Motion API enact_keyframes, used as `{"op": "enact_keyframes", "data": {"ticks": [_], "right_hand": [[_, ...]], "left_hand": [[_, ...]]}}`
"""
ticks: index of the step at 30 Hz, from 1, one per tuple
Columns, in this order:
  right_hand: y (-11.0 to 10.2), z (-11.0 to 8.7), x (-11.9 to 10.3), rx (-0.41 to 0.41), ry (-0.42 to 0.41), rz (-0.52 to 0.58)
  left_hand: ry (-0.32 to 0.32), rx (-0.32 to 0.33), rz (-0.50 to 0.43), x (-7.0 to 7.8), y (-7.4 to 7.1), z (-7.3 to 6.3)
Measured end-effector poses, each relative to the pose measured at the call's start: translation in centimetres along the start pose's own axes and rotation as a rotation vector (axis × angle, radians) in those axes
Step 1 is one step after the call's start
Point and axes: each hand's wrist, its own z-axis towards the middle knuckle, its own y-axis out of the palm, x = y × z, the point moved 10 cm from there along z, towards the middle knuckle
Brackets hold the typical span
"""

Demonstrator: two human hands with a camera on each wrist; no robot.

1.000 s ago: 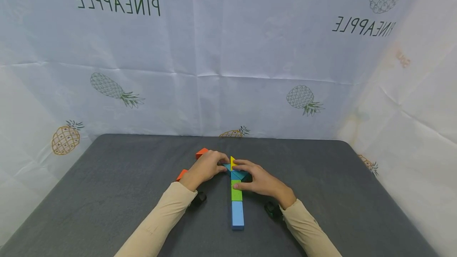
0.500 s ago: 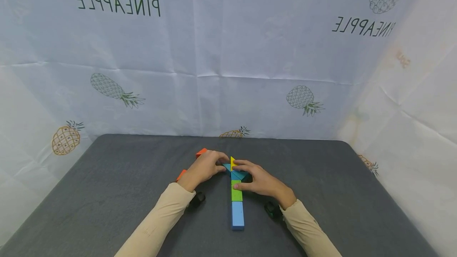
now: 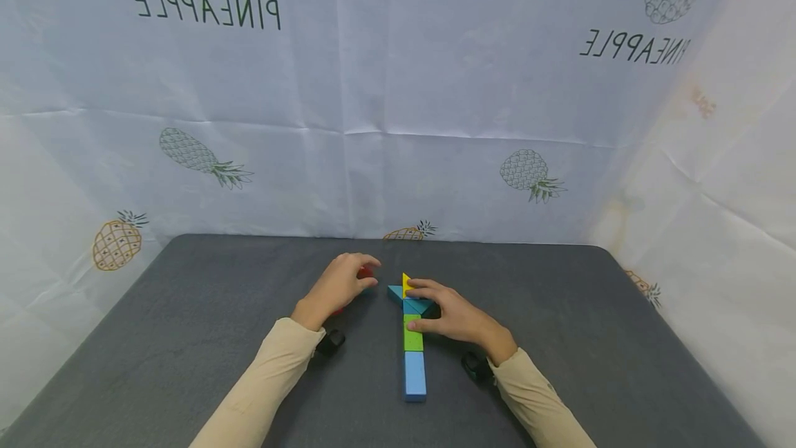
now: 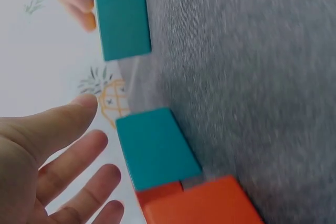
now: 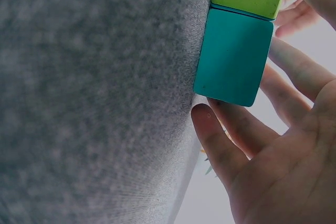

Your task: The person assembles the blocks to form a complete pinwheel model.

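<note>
A row of blocks runs away from me in the head view: a light blue block (image 3: 414, 373), a green block (image 3: 413, 341), blue-teal pieces (image 3: 412, 306) and a pointed yellow block (image 3: 405, 283). A teal triangular block (image 3: 394, 292) juts out at the row's left. My right hand (image 3: 457, 313) rests along the row's right side, fingertips at the yellow block and thumb on the green one. Left of the row, my left hand (image 3: 336, 285) hovers with spread fingers beside a red-orange block (image 3: 365, 272). In the left wrist view, a teal block (image 4: 157, 148) lies against orange blocks (image 4: 205, 203).
A dark grey table (image 3: 218, 337) carries the blocks. Behind it hangs a pale cloth (image 3: 373, 75) with pineapple prints. Dark wrist cameras (image 3: 331, 342) sit under both wrists.
My left hand has let go of the teal triangular block at the row's left and moved left to the orange blocks. My right hand has stayed put.
</note>
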Motion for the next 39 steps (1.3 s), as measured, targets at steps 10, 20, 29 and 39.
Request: {"op": "enact_keyframes", "data": {"ticks": [10, 20, 29, 39], "right_hand": [[0.0, 0.0, 0.1, 0.004, -0.001, -0.014], [0.0, 0.0, 0.2, 0.001, 0.005, -0.012], [0.0, 0.0, 0.1, 0.004, 0.013, -0.01], [0.0, 0.0, 0.2, 0.0, 0.013, -0.006]], "left_hand": [[-0.06, 0.043, 0.058, -1.5, -1.3, -0.1], [-0.078, 0.01, 0.086, -2.1, -1.2, 0.4], [-0.125, -0.055, 0.059, -2.7, -0.4, 0.9], [-0.198, -0.12, 0.011, -3.2, 0.1, 1.1]]}}
